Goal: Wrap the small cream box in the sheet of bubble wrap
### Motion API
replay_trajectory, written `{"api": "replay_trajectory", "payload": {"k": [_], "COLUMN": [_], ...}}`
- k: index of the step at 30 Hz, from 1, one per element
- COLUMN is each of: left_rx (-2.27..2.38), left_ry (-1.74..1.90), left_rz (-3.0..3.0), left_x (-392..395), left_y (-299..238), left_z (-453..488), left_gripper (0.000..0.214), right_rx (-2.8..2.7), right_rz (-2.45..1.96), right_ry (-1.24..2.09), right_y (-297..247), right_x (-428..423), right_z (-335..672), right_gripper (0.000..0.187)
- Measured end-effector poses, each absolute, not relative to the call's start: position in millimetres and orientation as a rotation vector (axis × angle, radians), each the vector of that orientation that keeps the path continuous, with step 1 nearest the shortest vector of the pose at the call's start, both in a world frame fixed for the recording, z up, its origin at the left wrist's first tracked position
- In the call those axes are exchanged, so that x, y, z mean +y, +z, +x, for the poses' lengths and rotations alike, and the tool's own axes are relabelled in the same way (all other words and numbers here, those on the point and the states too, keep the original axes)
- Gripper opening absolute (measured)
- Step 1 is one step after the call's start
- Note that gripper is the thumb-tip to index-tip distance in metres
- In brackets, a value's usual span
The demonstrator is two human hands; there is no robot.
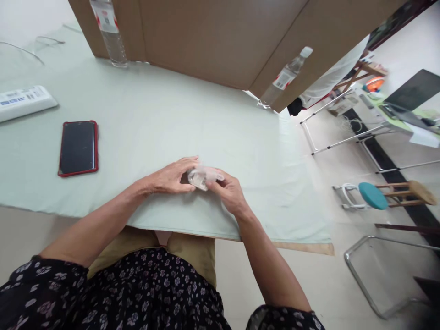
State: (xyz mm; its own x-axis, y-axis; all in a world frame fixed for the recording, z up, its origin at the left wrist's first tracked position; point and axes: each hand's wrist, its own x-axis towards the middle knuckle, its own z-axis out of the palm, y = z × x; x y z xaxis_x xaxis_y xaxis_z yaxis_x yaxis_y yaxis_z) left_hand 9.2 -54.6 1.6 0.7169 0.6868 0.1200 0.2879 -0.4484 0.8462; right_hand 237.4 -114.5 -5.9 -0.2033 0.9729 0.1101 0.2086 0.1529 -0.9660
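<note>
Both my hands meet over the near part of a table covered with a pale green cloth (165,110). My left hand (170,176) and my right hand (229,191) pinch a small clear plastic packet (203,176) between their fingertips. The packet holds something small and pale that I cannot make out. It rests just above or on the cloth. Both hands have their fingers closed on it.
A phone in a red case (78,147) lies face up to the left. A white flat device (24,101) lies at the far left. Two plastic water bottles (110,32) (283,79) stand by a brown panel at the back. A stool (381,196) stands right.
</note>
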Motion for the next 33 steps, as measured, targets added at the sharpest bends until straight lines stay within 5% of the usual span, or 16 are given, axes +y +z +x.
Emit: {"api": "replay_trajectory", "payload": {"k": [7,16,27,33], "left_rx": [0.777,0.826,0.86,0.949], "left_ry": [0.559,0.618,0.868,1.148], "left_rz": [1.45,1.211,1.071,0.853], "left_x": [-61,-61,-56,-42], "left_y": [10,13,18,16], "left_z": [16,22,19,9], "left_gripper": [0.046,0.039,0.057,0.05], "right_rx": [-1.222,-1.437,-1.393,-1.927], "right_rz": [-1.192,-1.154,-1.145,-1.341], "right_ry": [1.591,1.432,1.322,0.801], "right_y": [5,19,17,-7], "right_x": [-92,-91,-50,-66], "right_z": [233,225,224,231], "right_gripper": [0.043,0.047,0.052,0.05]}}
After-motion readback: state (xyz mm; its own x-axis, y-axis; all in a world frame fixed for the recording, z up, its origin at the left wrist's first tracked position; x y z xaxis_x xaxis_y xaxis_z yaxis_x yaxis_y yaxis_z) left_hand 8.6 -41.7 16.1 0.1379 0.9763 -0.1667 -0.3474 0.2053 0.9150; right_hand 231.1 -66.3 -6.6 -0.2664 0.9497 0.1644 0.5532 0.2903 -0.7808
